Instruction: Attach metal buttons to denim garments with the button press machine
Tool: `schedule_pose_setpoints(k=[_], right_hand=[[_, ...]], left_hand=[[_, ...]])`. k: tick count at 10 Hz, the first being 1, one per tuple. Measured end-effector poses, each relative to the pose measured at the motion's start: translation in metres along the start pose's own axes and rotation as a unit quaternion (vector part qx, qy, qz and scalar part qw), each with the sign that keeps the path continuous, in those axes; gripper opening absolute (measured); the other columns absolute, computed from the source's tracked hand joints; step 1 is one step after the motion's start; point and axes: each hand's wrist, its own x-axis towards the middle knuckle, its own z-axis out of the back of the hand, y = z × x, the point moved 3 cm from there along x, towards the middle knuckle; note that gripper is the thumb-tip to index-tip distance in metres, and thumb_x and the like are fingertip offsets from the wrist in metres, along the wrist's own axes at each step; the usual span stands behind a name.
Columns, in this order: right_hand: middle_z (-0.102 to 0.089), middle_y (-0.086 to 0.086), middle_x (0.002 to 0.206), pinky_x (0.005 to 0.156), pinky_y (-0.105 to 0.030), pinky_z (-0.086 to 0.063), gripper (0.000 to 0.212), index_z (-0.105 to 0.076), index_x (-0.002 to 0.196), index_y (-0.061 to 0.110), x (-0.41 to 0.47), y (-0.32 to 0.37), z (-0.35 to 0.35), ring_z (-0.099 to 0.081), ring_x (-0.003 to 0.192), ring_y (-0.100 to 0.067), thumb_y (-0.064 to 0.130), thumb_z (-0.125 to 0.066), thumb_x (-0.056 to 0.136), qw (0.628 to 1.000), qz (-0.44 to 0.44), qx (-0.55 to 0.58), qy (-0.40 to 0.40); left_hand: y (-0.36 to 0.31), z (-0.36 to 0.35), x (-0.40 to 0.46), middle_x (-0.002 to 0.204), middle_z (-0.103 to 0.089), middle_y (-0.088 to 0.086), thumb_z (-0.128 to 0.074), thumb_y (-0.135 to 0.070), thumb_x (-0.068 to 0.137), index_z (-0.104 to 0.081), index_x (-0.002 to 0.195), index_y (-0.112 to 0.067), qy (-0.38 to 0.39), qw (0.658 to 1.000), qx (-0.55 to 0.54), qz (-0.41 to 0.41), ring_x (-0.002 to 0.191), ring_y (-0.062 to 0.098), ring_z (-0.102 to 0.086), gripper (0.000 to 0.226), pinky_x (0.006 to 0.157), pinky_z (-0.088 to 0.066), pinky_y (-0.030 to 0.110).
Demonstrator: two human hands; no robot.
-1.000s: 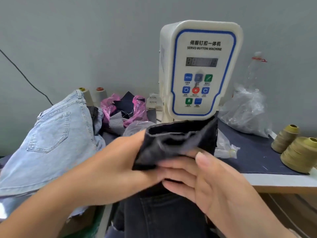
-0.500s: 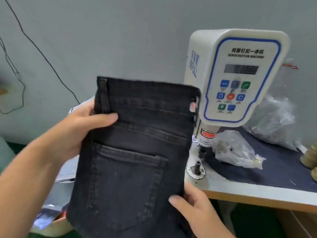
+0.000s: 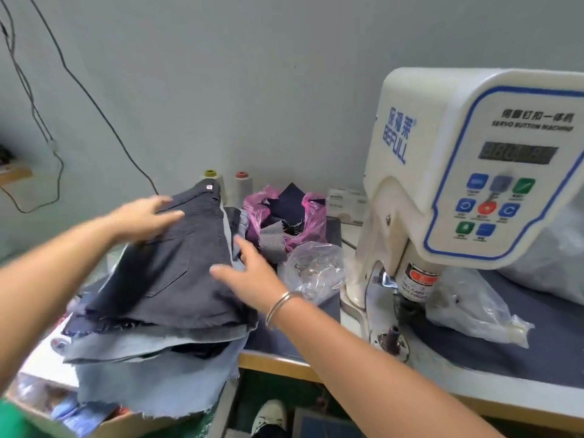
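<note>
One worktable point(image 3: 316, 363), grey wall point(image 3: 252, 74), two cables point(image 3: 94, 99)

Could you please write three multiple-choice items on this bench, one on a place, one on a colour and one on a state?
1. Where does the dark denim garment lie?
A. under the press head
B. on top of the stack of denim, left of the button press machine
C. on the floor

2. What colour is the plastic bag of fabric scraps?
A. pink
B. yellow
C. green

3. How is the left hand?
A. in a fist
B. pinching a button
C. fingers straight, lying on the dark garment

Answers: 1 B, it tops the pile beside the machine; 2 A, pink plastic surrounds the dark scraps; 3 C, its fingers lie flat on the cloth.
</note>
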Motion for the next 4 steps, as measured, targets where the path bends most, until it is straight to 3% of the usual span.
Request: schedule_pose_setpoints(k=[1, 2, 3, 4], right_hand=[[-0.015, -0.004, 0.159, 0.118, -0.040, -0.018, 0.076, -0.007, 0.153, 0.032, -0.009, -0.029, -0.031, -0.015, 0.146, -0.022, 0.045, -0.052, 0.094, 0.992, 0.027, -0.095, 0.075], [-0.009, -0.003, 0.161, 0.116, -0.047, -0.020, 0.070, 0.000, 0.151, 0.036, -0.009, -0.045, -0.036, -0.015, 0.146, -0.028, 0.050, -0.042, 0.096, 0.991, 0.009, -0.114, 0.072], [-0.013, -0.007, 0.160, 0.116, -0.045, -0.021, 0.068, -0.006, 0.153, 0.030, -0.016, -0.035, -0.032, -0.018, 0.145, -0.029, 0.046, -0.042, 0.098, 0.990, 0.012, -0.118, 0.072], [-0.022, -0.008, 0.156, 0.117, -0.039, -0.020, 0.061, -0.019, 0.152, 0.025, -0.032, -0.041, -0.016, -0.021, 0.143, -0.026, 0.042, -0.044, 0.098, 0.991, 0.023, -0.122, 0.053]], left_hand=[[0.004, -0.069, -0.008, 0.163, -0.002, 0.001, -0.029, -0.063, 0.094, -0.009, 0.153, -0.033, 0.001, 1.000, 0.010, 0.025, 0.149, 0.021, -0.005, 0.069, 0.118, -0.004, 0.048], [0.009, -0.093, -0.016, 0.163, 0.001, -0.004, -0.019, -0.067, 0.092, -0.007, 0.152, -0.038, -0.089, 0.995, 0.041, 0.026, 0.149, 0.018, -0.001, 0.068, 0.115, -0.002, 0.055], [0.008, -0.089, -0.018, 0.163, -0.004, 0.000, -0.021, -0.064, 0.094, -0.011, 0.153, -0.033, -0.112, 0.993, 0.044, 0.020, 0.149, 0.021, -0.005, 0.067, 0.115, -0.003, 0.056], [-0.022, -0.072, -0.023, 0.156, -0.025, 0.012, -0.043, -0.041, 0.097, -0.033, 0.148, -0.015, -0.161, 0.983, 0.067, -0.050, 0.142, 0.032, -0.024, 0.058, 0.115, -0.014, 0.055]])
